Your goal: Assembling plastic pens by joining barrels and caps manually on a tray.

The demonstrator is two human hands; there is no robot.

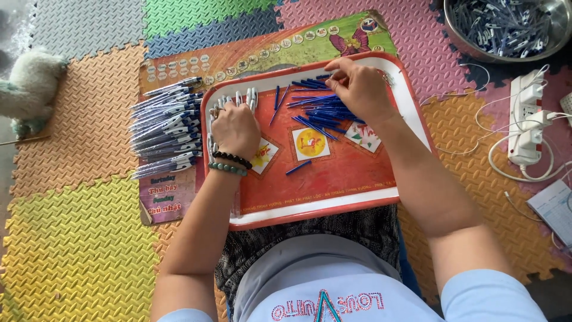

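Head view: a red tray (pixel 357 206) rests on the person's lap as a work surface. The left hand (pixel 236 129), at the tray's left edge, grips a fan of pen barrels (pixel 235 100) upright, ready for filling. The right hand (pixel 359 88) pinches blue refills (pixel 322 110) heaped mid-tray. Finished pens (pixel 167 128) lie stacked left of the tray.

A long colourful printed cardboard chart (pixel 179 65) lies flat under the red tray, with rows of small round pictures, a butterfly picture and a pink text panel.
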